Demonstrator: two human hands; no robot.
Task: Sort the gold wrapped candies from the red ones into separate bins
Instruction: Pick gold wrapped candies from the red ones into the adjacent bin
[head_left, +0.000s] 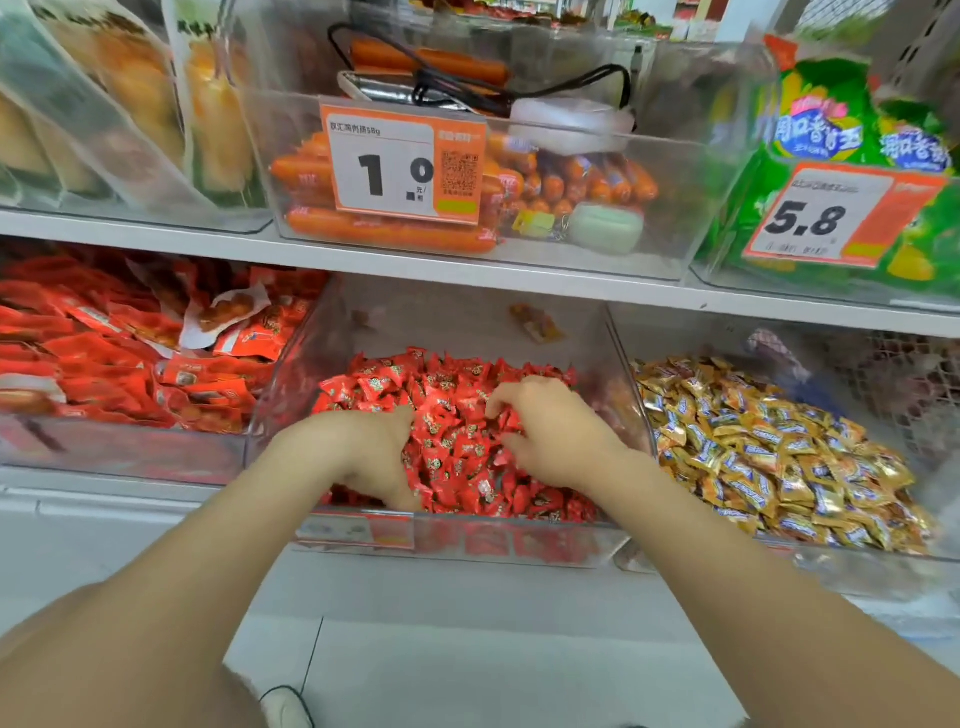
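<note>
A clear middle bin (457, 540) on the lower shelf holds a heap of red wrapped candies (457, 457). To its right, a second clear bin (779, 564) is full of gold wrapped candies (769, 452). Both my hands are inside the red bin. My left hand (369, 457) is dug into the red candies at the left, fingers curled down into the heap and partly hidden. My right hand (545, 431) rests on the pile at the right with fingers bent into the candies. Whether either hand holds a candy cannot be seen.
A bin of larger red snack packets (130, 364) sits to the left. On the shelf above stand a bin of orange sausages (374, 228) with a price tag (400, 161), and green bags (841, 156) at the right. A white shelf edge (467, 270) overhangs the bins.
</note>
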